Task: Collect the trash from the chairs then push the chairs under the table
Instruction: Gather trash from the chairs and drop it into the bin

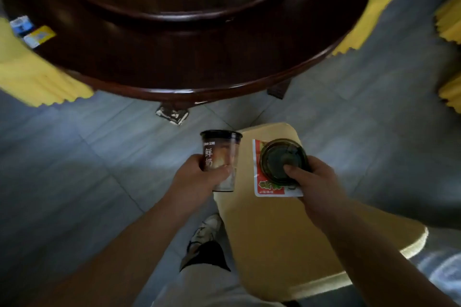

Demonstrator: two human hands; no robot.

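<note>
Your left hand (199,177) grips a dark printed cup (221,161), fingers curled round its lower half, holding it upright just off the left edge of the tan chair (274,227) seat; your right hand (311,182) holds a round dark lid (282,159), thumb pressed on its top and fingers curled under its near edge, above the far end of that same chair; beneath the lid, at the far end of the chair seat, is a red and white wrapper (259,182), and you cannot tell whether your fingers also pinch it or whether it simply lies on the seat; the two hands are apart, the cup to the left of the chair and the lid over it. Beyond the chair stands the round dark wooden table (174,62), its edge well apart from the chair's far end, with grey tiled floor (74,157) between them; yellow chair covers (37,77) flank the table on both sides; two small packets (32,30) lie at the table's left edge. Near the chair's left side, your shoe (204,232) rests on the floor.
</note>
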